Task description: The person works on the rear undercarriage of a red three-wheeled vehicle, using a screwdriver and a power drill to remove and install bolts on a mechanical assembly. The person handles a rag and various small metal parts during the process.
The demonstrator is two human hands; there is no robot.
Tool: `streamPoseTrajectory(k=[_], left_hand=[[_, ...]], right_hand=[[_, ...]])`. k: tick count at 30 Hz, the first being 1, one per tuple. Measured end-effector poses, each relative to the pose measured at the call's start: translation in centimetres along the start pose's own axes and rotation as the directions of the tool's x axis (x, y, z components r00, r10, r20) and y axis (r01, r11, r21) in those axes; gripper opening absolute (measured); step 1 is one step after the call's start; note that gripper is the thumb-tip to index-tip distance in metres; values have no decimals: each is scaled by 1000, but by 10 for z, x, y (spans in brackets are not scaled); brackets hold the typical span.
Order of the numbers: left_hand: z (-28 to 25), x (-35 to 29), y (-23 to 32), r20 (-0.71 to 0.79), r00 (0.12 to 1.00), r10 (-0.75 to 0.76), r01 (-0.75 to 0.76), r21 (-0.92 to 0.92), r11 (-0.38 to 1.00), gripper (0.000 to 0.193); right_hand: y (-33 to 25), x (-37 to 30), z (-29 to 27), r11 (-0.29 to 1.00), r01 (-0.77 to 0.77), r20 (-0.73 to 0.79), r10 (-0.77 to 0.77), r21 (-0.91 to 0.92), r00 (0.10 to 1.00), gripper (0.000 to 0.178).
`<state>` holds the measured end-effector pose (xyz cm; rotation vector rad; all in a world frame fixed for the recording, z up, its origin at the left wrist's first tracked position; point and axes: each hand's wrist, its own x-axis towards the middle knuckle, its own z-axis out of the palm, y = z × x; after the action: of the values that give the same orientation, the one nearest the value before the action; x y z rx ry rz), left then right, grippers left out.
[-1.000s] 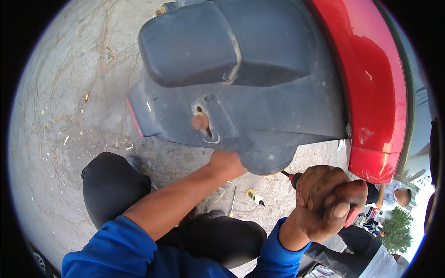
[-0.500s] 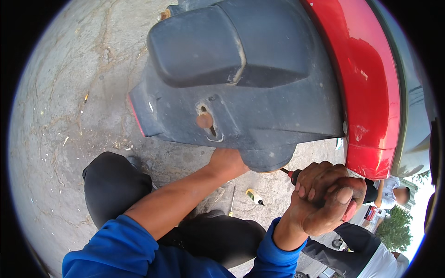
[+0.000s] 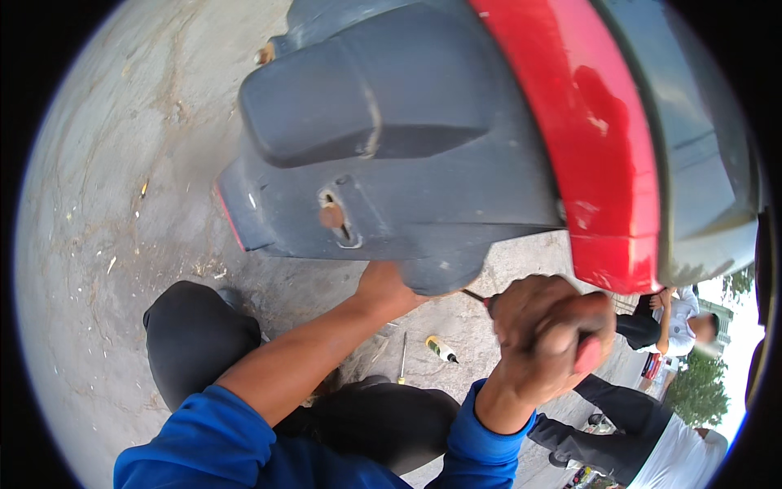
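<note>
A dark grey plastic rear fender (image 3: 444, 191) with a rusty bolt (image 3: 331, 215) in a slot spreads above my arms. Beside it on the right runs a glossy red body panel (image 3: 607, 155). My left hand (image 3: 384, 287) reaches behind the fender's lower edge, so its fingers are hidden. My right hand (image 3: 547, 338), slightly blurred, wraps around a screwdriver (image 3: 491, 304). Only the red front of the handle and the thin shaft show. The shaft points left to the underside of the fender's rounded lower lobe; its tip cannot be made out.
A second screwdriver (image 3: 403, 359) and a small yellow and white bottle (image 3: 441, 348) lie on the concrete ground (image 3: 114, 196) beyond my knees. One person in a white top (image 3: 683, 326) and another in dark trousers (image 3: 607, 428) are at the right.
The whole view has shifted, so the fender and red panel appear further left. My right hand has turned with the screwdriver. My left hand stays behind the fender's edge.
</note>
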<state>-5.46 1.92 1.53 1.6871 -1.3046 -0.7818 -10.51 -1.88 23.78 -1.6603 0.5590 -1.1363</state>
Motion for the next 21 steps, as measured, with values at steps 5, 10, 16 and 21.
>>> streamPoseTrajectory(k=[5, 10, 16, 21], left_hand=[[-9, -1, 7, 99, 986, -130, 140, -99, 985, 59], [-9, -3, 14, 20, 996, -83, 83, -32, 996, 82], [-11, -1, 16, 71, 977, -202, 202, 11, 979, 85], [-10, -5, 20, 72, 972, -223, 224, -9, 974, 84]], right_hand=[[-66, 13, -44, 964, 244, 250, -263, 103, 932, 30], [-43, -41, -101, 963, -205, -14, 210, 174, 977, 40], [149, -201, -147, 594, -801, -111, 803, 75, 586, 39], [218, -335, -145, 175, -893, -178, 947, -416, 268, 54]])
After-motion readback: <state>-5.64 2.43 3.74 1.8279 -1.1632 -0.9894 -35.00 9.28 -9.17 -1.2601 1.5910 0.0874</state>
